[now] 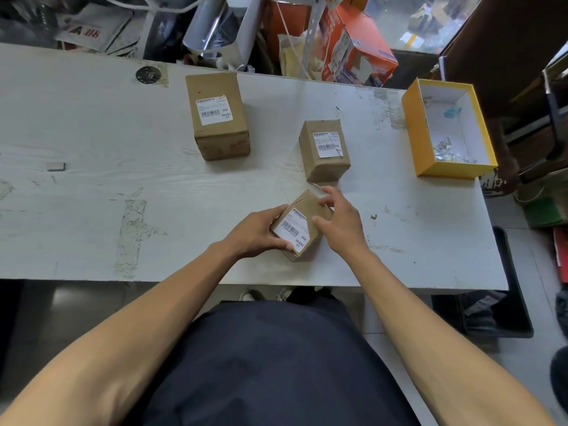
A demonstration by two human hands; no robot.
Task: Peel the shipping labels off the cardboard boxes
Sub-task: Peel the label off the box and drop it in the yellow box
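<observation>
At a scuffed white table [92, 142], we steady the nearest cardboard box [302, 224] with both hands while its shipping label [292, 228] faces up, all of it flat on the board but for the far right corner, which looks cut or lifted. Our left hand [256, 232] curls around the box's near left side, thumb pressed at the label's near corner; our right hand [339, 215] cups the far right side with fingers loosely spread, the thumb resting on the cardboard just beside the label's right edge.

We judge the main risk to be tearing: a fast or steep pull could split the paper and leave scraps stuck, as the ragged corner on the middle label [329, 143] hints. A loose hold could also let the light box twist or skid toward the near table edge.

We count three cardboard boxes, each with one label: the one in hand, the middle box [325, 152] just beyond it, and the left far box [218, 116] with its intact label [214, 109]. One open yellow tray [413, 124] sits at the far right, holding small scraps.
</observation>
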